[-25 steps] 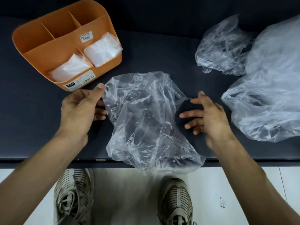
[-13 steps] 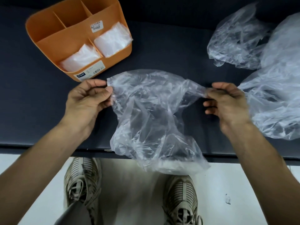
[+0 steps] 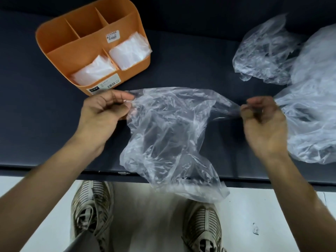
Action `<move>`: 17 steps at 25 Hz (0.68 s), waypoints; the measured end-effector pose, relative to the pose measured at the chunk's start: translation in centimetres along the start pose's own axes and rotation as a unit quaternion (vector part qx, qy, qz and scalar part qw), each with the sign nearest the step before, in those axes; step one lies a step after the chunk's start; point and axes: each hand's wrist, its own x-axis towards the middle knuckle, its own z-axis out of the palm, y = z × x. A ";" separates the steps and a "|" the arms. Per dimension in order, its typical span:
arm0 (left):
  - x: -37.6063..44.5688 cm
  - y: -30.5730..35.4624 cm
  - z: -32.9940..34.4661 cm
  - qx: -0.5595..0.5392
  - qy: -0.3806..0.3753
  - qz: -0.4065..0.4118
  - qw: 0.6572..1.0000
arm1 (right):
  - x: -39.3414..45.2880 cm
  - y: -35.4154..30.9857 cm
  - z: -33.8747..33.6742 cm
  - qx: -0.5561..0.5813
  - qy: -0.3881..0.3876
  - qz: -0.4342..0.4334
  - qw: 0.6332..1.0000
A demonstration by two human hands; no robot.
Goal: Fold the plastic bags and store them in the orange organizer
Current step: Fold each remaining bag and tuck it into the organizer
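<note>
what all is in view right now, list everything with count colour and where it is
held plastic bag: 1, clear, stretched between both hands, lower end hanging past the table's front edge
loose plastic bags: a crumpled clear pile at right on the table, at least two, exact count hard to tell
orange organizer: 1, orange, far left on the table, with several compartments
folded bags: 2, whitish, one in each of the organizer's two front compartments
table: 1, dark
floor: pale, below the table edge
shoes: 2, grey striped, on the floor
left hand: pinches the bag's left top edge
right hand: pinches the bag's right top corner
</note>
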 end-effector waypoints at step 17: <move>-2.0 3.3 2.0 0.093 -0.145 0.024 0.985 | -7.0 -4.9 3.2 0.370 -0.206 0.155 0.893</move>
